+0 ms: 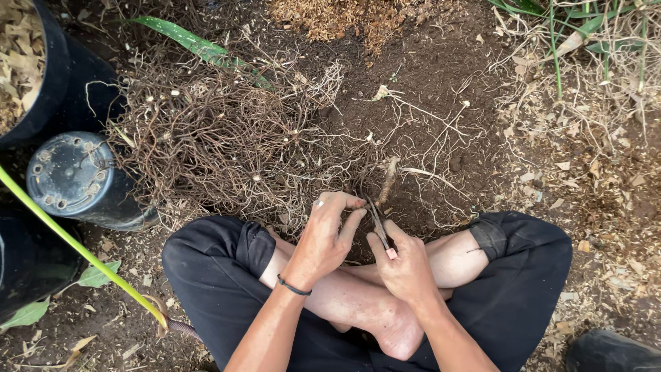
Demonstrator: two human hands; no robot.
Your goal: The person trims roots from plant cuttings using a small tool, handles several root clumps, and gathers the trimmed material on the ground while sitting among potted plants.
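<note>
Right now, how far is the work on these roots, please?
Done: a big tangle of bare roots already lies loose on the dark soil. In hand: the left hand and the right hand together hold one thin root piece over the crossed legs. Left: most of the tangle looks unsorted, and the upturned black pot lies unused beside it.

Two hands are seen: one left hand (325,238) and one right hand (406,265). One thin root piece (378,219) is held between them. One dark wristband (294,287) is worn. Three black pots are counted: one full of dry leaves (58,79), one tipped over (77,178) and one at the edge (27,262). One big root clump (220,145) is seen.
</note>
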